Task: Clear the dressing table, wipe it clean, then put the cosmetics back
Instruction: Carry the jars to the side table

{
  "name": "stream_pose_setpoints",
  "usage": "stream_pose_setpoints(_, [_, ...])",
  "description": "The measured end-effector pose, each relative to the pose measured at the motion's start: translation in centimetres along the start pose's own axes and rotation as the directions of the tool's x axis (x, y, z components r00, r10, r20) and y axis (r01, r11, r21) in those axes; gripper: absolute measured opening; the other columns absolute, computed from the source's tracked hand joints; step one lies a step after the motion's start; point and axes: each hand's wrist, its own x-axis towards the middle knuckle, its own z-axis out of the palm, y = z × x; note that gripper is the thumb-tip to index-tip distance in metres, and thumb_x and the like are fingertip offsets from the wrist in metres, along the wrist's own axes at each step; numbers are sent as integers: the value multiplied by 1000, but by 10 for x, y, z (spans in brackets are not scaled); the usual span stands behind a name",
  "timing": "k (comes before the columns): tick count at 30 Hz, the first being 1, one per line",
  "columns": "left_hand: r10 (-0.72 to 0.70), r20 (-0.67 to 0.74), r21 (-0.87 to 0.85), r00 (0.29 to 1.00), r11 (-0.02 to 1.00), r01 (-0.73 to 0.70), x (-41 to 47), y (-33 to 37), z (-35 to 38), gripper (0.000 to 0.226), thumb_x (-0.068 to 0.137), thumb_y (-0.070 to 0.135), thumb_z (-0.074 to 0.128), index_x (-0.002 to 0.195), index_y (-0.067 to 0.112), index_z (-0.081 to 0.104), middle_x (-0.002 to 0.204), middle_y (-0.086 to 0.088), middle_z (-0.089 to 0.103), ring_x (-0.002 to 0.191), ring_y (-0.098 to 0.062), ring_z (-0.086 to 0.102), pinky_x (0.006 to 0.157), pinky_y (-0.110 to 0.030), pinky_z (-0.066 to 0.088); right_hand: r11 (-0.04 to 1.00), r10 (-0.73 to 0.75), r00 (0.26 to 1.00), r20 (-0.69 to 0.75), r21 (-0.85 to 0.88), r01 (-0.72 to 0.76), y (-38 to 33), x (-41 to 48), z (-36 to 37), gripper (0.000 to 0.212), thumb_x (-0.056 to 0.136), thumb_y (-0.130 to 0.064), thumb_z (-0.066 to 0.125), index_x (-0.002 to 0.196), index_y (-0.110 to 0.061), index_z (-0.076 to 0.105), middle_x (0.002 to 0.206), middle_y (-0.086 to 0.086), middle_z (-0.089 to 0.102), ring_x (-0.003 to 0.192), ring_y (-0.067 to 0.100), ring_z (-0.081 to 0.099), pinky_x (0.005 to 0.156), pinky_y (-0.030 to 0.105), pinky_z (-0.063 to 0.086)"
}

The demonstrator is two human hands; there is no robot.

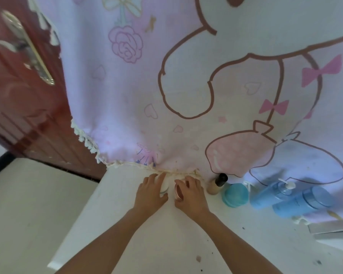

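Head view: the white worktop (127,224) runs from lower centre to the right edge of the frame. A pink cartoon-print cloth (166,95) hangs behind it, and its fringed hem meets the far edge of the worktop.

Both hands are at the far edge, near the far-left corner, just below the hem.
- The left hand (151,191) is grasping a white container (164,187); its fingers are curled over the top and side.
- The right hand (190,192) is grasping a small jar with a rose-coloured rim (178,192); its fingers are curled over the jar from the right.
- The two items stand just beside each other between the hands.

The remaining cosmetics stand along the far edge to the right of the right hand, in this order:
- a beige bottle with a black cap (216,184)
- a teal round jar (235,194)
- a blue pump bottle (271,194)
- a second blue bottle (303,202)

A flat pale box (333,228) lies at the right edge of the worktop.

A red-brown door (18,95) with a metal handle (28,48) stands to the left of the cloth
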Motion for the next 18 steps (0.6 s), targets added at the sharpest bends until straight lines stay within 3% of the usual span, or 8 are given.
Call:
stream_pose_setpoints(2, [-60, -36, 7, 998, 998, 60, -19, -8, -10, 67, 78, 27, 64, 138, 15, 37, 133, -9, 45, 117, -31, 45, 93, -36, 40, 999, -41, 997, 62, 25, 39, -12, -4, -3, 59, 78, -28, 61, 133, -22, 40, 135, 8, 34, 124, 30, 31, 101, 36, 31])
stream_pose_setpoints(5, [-145, -116, -11, 983, 989, 144, -58, -26, -19, 70, 65, 20, 77, 128, 10, 50, 117, -16, 57, 98, -39, 58, 77, -43, 49, 989, -145, 985, 92, 55, 140, -35, -14, -5, 59, 82, -28, 56, 136, -26, 33, 141, 5, 27, 128, 26, 24, 104, 33, 26])
stream_pose_setpoints(7, [-271, -165, -21, 948, 962, 271, -91, -32, -27, 69, 72, 24, 73, 134, 13, 44, 124, -12, 52, 106, -35, 54, 84, -41, 46, 968, -247, 959, 140, 65, 240, -54, -22, -1, 59, 83, -29, 56, 137, -26, 32, 144, 5, 23, 131, 26, 22, 105, 33, 25])
stream_pose_setpoints(10, [-472, -211, -66, 856, 881, 469, -146, -43, -33, 67, 81, 28, 64, 139, 22, 31, 134, -7, 43, 116, -28, 45, 94, -37, 40, 909, -417, 886, 203, 72, 412, -88, -38, 13, 59, 83, -29, 57, 137, -24, 33, 144, 7, 24, 130, 27, 23, 105, 34, 27])
stream_pose_setpoints(15, [-637, -307, -133, 707, 764, 631, -237, -62, -39, 71, 63, 17, 78, 127, 18, 47, 113, -16, 59, 97, -39, 59, 78, -44, 49, 778, -623, 740, 252, 101, 620, -144, -76, 31, 56, 81, -25, 57, 133, -23, 38, 138, 6, 32, 125, 27, 30, 101, 33, 32])
stream_pose_setpoints(18, [-728, -330, -177, 601, 673, 718, -276, -63, -46, 65, 75, 21, 69, 135, 16, 42, 127, -11, 51, 112, -33, 50, 89, -40, 43, 716, -691, 674, 262, 118, 688, -170, -100, 33, 52, 79, -19, 56, 129, -21, 43, 133, 6, 35, 122, 27, 32, 97, 33, 33])
